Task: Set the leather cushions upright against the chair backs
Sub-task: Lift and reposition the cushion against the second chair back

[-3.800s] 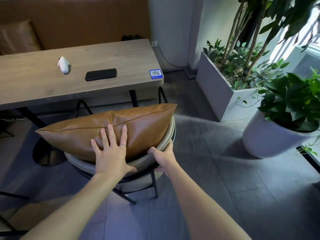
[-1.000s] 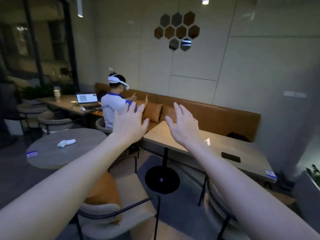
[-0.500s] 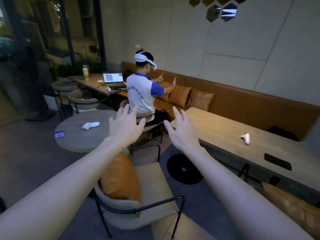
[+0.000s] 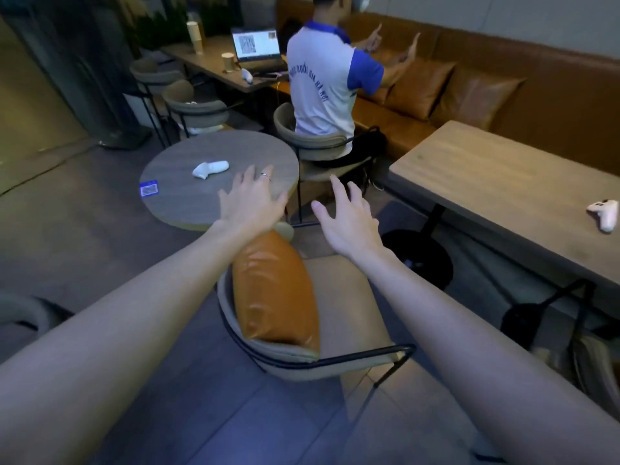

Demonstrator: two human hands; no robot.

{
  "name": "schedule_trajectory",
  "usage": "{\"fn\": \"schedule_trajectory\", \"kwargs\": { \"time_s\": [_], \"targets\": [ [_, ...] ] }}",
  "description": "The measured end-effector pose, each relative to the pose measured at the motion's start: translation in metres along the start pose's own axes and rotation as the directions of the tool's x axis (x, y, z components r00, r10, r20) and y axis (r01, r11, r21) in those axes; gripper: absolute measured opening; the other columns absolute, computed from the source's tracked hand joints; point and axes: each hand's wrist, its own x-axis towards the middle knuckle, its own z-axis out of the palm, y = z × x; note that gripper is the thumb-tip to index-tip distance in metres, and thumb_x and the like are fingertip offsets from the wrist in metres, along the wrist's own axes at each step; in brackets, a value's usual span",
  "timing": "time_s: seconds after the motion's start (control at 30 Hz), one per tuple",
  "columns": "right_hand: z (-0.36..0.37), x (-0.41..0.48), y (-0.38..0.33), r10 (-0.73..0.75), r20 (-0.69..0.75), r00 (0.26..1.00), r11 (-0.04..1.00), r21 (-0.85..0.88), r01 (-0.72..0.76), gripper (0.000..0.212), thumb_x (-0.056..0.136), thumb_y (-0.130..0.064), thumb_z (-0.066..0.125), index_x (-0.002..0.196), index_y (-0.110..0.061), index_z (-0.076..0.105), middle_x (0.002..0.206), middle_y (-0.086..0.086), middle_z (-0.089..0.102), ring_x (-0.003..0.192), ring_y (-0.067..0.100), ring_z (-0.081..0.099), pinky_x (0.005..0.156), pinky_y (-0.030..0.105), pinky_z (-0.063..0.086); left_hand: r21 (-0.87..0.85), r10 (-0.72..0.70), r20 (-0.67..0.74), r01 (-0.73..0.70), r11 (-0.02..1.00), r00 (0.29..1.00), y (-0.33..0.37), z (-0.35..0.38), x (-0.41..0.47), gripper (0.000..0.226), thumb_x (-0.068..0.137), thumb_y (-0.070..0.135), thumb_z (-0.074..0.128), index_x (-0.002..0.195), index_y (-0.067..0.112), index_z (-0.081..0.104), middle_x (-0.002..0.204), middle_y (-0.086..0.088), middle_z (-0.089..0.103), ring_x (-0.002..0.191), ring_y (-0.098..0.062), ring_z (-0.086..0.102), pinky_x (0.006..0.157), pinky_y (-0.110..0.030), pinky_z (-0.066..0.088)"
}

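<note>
An orange-brown leather cushion stands upright against the curved back of a beige chair with a black metal frame, low in the middle of the view. My left hand hovers above the cushion's far end, fingers spread, a ring on one finger, holding nothing. My right hand is stretched out over the far edge of the seat, fingers apart and empty. Neither hand touches the cushion. My left forearm hides the cushion's upper left edge.
A round table with a white controller and a blue card stands beyond the chair. A long wooden table with another controller is at right. A seated person faces a leather bench with cushions.
The view has turned from the chair by the plants to this chair, then tilted down and closer. Both empty hands have dropped lower, towards the upright cushion.
</note>
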Motion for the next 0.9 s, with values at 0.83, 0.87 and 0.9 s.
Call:
{"fn": "schedule_trajectory", "kwargs": {
  "time_s": [0.83, 0.87, 0.9],
  "targets": [
    [0.282, -0.048, -0.043, 0.879, 0.013, 0.476, 0.475, 0.053, -0.878, 0.069, 0.092, -0.07, 0.019, 0.151, -0.034, 0.024, 0.154, 0.009, 0.032, 0.137, 0.037, 0.033, 0.105, 0.066, 0.022, -0.284, -0.106, 0.512, 0.284, 0.916, 0.852, -0.175, 0.197, 0.134, 0.122, 0.075, 0.066, 0.074, 0.16, 0.026, -0.005, 0.159, -0.021, 0.026, 0.141, -0.045, 0.033, 0.111, -0.062, 0.034],
    [0.284, -0.05, -0.044, 0.902, 0.002, 0.432, 0.43, 0.09, -0.898, 0.068, 0.092, -0.07, 0.019, 0.15, -0.034, 0.026, 0.153, 0.009, 0.034, 0.138, 0.036, 0.032, 0.106, 0.066, 0.019, -0.301, -0.116, 0.539, 0.319, 0.899, 0.834, -0.178, 0.2, 0.136, 0.124, 0.073, 0.067, 0.075, 0.16, 0.026, -0.004, 0.158, -0.021, 0.028, 0.14, -0.046, 0.035, 0.111, -0.06, 0.035],
    [0.285, -0.052, -0.045, 0.927, -0.001, 0.376, 0.372, 0.136, -0.918, 0.068, 0.092, -0.069, 0.019, 0.149, -0.033, 0.028, 0.152, 0.01, 0.036, 0.138, 0.036, 0.032, 0.106, 0.065, 0.017, -0.322, -0.118, 0.569, 0.353, 0.879, 0.814, -0.181, 0.203, 0.138, 0.127, 0.07, 0.069, 0.076, 0.16, 0.026, -0.002, 0.157, -0.021, 0.03, 0.139, -0.045, 0.037, 0.111, -0.059, 0.037]
  ]
}}
